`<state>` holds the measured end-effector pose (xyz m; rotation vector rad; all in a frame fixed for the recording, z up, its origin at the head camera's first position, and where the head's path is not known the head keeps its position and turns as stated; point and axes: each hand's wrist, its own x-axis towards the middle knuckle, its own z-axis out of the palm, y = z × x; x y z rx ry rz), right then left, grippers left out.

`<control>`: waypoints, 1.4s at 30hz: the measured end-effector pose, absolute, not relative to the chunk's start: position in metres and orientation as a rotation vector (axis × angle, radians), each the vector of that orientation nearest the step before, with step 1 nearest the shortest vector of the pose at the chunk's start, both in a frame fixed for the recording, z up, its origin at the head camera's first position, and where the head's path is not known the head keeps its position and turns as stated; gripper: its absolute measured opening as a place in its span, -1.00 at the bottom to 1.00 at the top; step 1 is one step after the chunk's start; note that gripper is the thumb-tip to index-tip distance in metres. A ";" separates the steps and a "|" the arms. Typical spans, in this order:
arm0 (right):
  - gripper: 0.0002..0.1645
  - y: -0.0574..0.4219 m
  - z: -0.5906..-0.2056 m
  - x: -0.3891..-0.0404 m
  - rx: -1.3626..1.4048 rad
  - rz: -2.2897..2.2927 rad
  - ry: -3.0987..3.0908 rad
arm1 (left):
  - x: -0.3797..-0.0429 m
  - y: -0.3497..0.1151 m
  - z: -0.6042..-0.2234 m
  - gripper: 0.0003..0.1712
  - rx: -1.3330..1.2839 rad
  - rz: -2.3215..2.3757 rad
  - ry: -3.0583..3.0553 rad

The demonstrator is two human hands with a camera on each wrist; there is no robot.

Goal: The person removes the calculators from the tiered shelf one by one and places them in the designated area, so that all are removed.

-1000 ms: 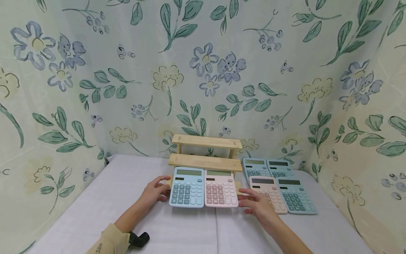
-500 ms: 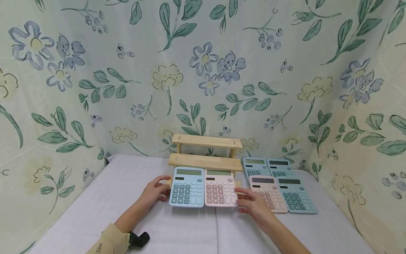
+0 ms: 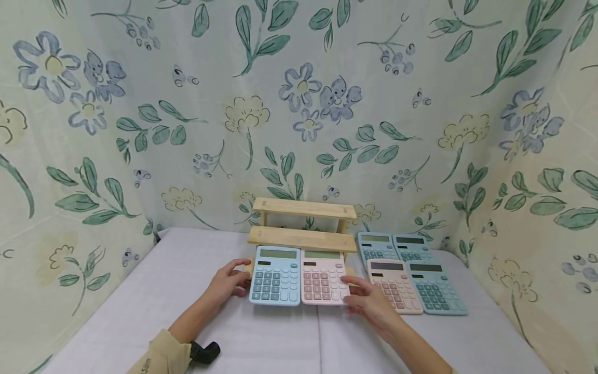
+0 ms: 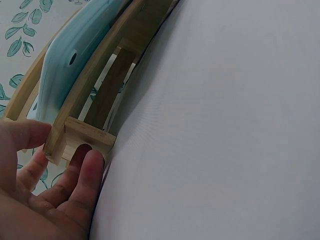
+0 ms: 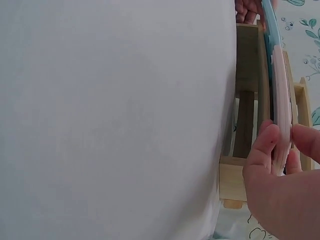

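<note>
A wooden tiered rack [image 3: 301, 239] stands at the back of the table. On its lowest tier, a blue calculator [image 3: 274, 275] and a pink calculator [image 3: 325, 277] lie side by side, tilted toward me. My left hand [image 3: 228, 279] holds the rack's left end; in the left wrist view its thumb and fingers [image 4: 90, 177] are around the wooden end piece, just beside the blue calculator. My right hand [image 3: 374, 301] pinches the pink calculator by its right edge, with thumb and fingers on opposite faces in the right wrist view.
Right of the rack, more calculators lie on the white-covered table [image 3: 271, 343]: a pink one [image 3: 394, 285], a blue one [image 3: 436, 288] beside it, and two blue ones [image 3: 376, 245] behind. A floral curtain [image 3: 299, 104] encloses the back and sides.
My right hand has moved left from beside the pink calculator onto its right edge and now pinches it. The left hand and both calculators on the rack look unmoved.
</note>
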<state>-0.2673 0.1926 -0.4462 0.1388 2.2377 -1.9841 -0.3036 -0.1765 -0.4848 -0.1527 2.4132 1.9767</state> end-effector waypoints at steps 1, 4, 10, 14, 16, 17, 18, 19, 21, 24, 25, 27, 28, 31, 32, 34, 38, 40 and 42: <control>-0.35 0.193 -0.447 -0.268 0.137 -1.983 2.233 | -0.303 -0.176 -0.485 -0.53 -0.152 1.976 2.414; -0.33 0.194 -0.448 -0.269 0.123 -1.981 2.213 | -0.302 -0.176 -0.485 -0.54 -0.152 1.976 2.417; -0.30 0.196 -0.448 -0.269 0.088 -1.988 2.179 | -0.301 -0.175 -0.484 -0.54 -0.143 1.977 2.418; -0.30 0.197 -0.448 -0.268 0.092 -1.991 2.176 | -0.302 -0.175 -0.484 -0.54 -0.144 1.981 2.413; -0.31 0.198 -0.448 -0.268 0.095 -1.992 2.175 | -0.302 -0.175 -0.483 -0.54 -0.147 1.984 2.410; -0.31 0.198 -0.447 -0.267 0.094 -1.991 2.175 | -0.302 -0.175 -0.483 -0.54 -0.148 1.985 2.410; -0.31 0.198 -0.447 -0.267 0.090 -1.989 2.175 | -0.302 -0.175 -0.483 -0.54 -0.148 1.985 2.410; -0.31 0.198 -0.447 -0.267 0.089 -1.989 2.174 | -0.303 -0.175 -0.483 -0.54 -0.149 1.986 2.410; -0.30 0.198 -0.447 -0.266 0.083 -1.986 2.171 | -0.303 -0.175 -0.484 -0.54 -0.152 1.988 2.409; -0.28 0.199 -0.448 -0.266 0.071 -1.982 2.166 | -0.303 -0.175 -0.484 -0.54 -0.150 1.990 2.408; -0.27 0.199 -0.448 -0.265 0.070 -1.982 2.164 | -0.303 -0.175 -0.484 -0.54 -0.151 1.991 2.407; -0.27 0.200 -0.449 -0.265 0.071 -1.980 2.161 | -0.303 -0.175 -0.484 -0.54 -0.151 1.994 2.404; -0.27 0.200 -0.449 -0.265 0.076 -1.980 2.160 | -0.304 -0.175 -0.484 -0.54 -0.151 1.993 2.404; -0.27 0.201 -0.450 -0.264 0.087 -1.971 2.156 | -0.304 -0.176 -0.484 -0.54 -0.157 1.989 2.404; -0.27 0.202 -0.450 -0.264 0.090 -1.965 2.156 | -0.303 -0.176 -0.484 -0.54 -0.158 1.988 2.405; -0.26 0.203 -0.450 -0.264 0.088 -1.954 2.155 | -0.303 -0.176 -0.484 -0.54 -0.160 1.983 2.408; -0.23 0.204 -0.450 -0.263 0.072 -1.945 2.149 | -0.303 -0.177 -0.484 -0.53 -0.157 1.981 2.408; -0.22 0.205 -0.451 -0.263 0.065 -1.946 2.143 | -0.303 -0.177 -0.484 -0.53 -0.156 1.981 2.406; -0.22 0.205 -0.450 -0.262 0.062 -1.947 2.137 | -0.303 -0.176 -0.484 -0.53 -0.157 1.986 2.401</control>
